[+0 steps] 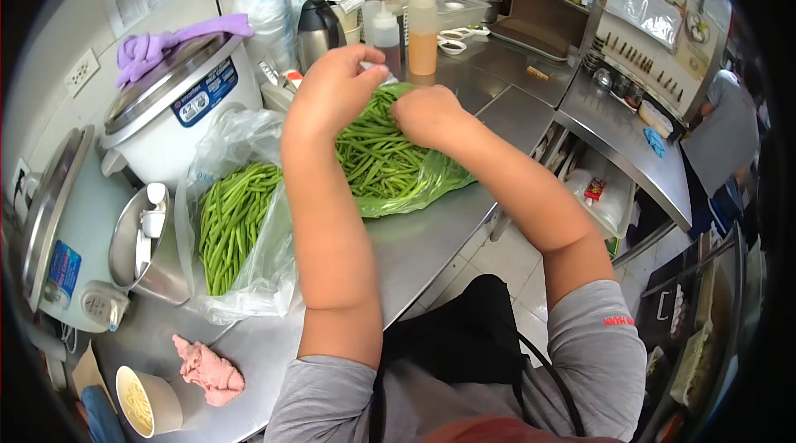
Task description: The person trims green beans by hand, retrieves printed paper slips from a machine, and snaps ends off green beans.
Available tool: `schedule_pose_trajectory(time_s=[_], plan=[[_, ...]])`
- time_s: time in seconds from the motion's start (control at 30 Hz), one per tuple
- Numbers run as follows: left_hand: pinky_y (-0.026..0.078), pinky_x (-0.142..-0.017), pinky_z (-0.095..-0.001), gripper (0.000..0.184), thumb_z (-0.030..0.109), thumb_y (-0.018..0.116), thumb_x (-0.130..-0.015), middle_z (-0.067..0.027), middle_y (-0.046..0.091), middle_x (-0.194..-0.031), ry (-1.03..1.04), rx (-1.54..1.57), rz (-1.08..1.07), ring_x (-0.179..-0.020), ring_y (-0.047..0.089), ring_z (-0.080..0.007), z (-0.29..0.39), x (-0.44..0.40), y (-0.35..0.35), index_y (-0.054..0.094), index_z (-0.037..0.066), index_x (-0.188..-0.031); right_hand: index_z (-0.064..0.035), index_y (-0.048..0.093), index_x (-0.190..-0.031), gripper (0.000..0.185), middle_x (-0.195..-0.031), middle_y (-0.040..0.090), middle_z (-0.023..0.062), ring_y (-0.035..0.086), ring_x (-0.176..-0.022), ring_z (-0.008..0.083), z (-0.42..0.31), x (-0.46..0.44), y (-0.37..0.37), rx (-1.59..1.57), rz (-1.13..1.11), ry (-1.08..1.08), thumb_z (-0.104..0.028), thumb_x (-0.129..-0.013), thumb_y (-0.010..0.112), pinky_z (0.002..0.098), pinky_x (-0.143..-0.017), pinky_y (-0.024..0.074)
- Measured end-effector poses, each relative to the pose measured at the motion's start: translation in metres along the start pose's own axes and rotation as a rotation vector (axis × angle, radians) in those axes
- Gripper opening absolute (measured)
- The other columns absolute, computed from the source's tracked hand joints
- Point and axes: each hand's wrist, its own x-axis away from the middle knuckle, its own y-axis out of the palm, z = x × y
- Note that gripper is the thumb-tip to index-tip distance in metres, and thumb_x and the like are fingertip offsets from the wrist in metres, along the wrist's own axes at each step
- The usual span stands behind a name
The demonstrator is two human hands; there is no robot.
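Presently, step appears to be sorting green beans (377, 163) in green plastic bag (448, 176), upper ctr. of frame; 2nd batch in clear plastic bag (267, 256), ctr.-L. L hand (327, 93): part-curled, thumb apart. R hand (431, 116): fingers bunched, pinched item unclear. Next move likely calls for light fingertip control.
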Motion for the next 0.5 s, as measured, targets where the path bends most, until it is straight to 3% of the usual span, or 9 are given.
schedule_pose_trajectory(time_s=[0.1,0.13,0.23,0.33,0.5], plan=[[0.039,-0.06,-0.0234,0.026,0.012,0.053,-0.074,-0.0024,0.053,-0.07,0.001,-0.045,-0.032,-0.064,0.046,-0.0093,-0.011,-0.005,0.004,0.054,0.001,-0.097,-0.0084,0.061,-0.073,0.013,-0.078,0.058,0.0099,0.057,-0.074,0.0233,0.006,0.001,-0.007,0.035,0.189,-0.033,-0.012,-0.067,0.05,0.0352,-0.062,0.0448],[0.042,-0.068,-0.0313,0.028,0.017,0.055,-0.071,-0.0148,0.058,-0.082,-0.013,-0.09,-0.023,-0.075,0.055,-0.0235,-0.014,-0.007,0.007,0.056,0.002,-0.095,-0.0087,0.061,-0.073,0.013,-0.077,0.058,0.0087,0.057,-0.073,0.0228,0.009,0.003,-0.015,0.037,0.283,-0.037,-0.012,-0.067,0.05,0.0348,-0.062,0.0447],[0.042,-0.069,-0.0315,0.029,0.016,0.055,-0.071,-0.0145,0.058,-0.084,0.081,-0.044,-0.07,-0.077,0.055,-0.0237,-0.032,-0.014,0.021,0.056,0.003,-0.096,-0.0093,0.06,-0.072,0.01,-0.073,0.055,0.0056,0.056,-0.07,0.0215,0.017,0.004,-0.032,0.029,0.487,-0.059,-0.012,-0.066,0.051,0.0336,-0.06,0.0441],[0.042,-0.062,-0.0319,0.02,0.015,0.056,-0.07,-0.0143,0.057,-0.073,0.082,-0.09,-0.009,-0.068,0.055,-0.0229,-0.03,-0.02,0.029,0.058,0.002,-0.086,-0.0098,0.058,-0.069,0.007,-0.073,0.054,0.0052,0.055,-0.068,0.022,0.018,0.001,-0.037,-0.042,0.643,-0.093,-0.013,-0.064,0.054,0.0343,-0.059,0.0432],[0.039,-0.05,-0.0304,0.016,0.016,0.056,-0.071,-0.0106,0.051,-0.056,-0.047,-0.078,0.002,-0.054,0.052,-0.0193,-0.016,-0.02,0.026,0.054,0.0,-0.069,-0.0074,0.055,-0.066,0.01,-0.071,0.055,0.0074,0.056,-0.069,0.0239,0.02,-0.008,-0.035,-0.123,0.727,0.082,-0.018,-0.066,0.054,0.0359,-0.061,0.0431]])
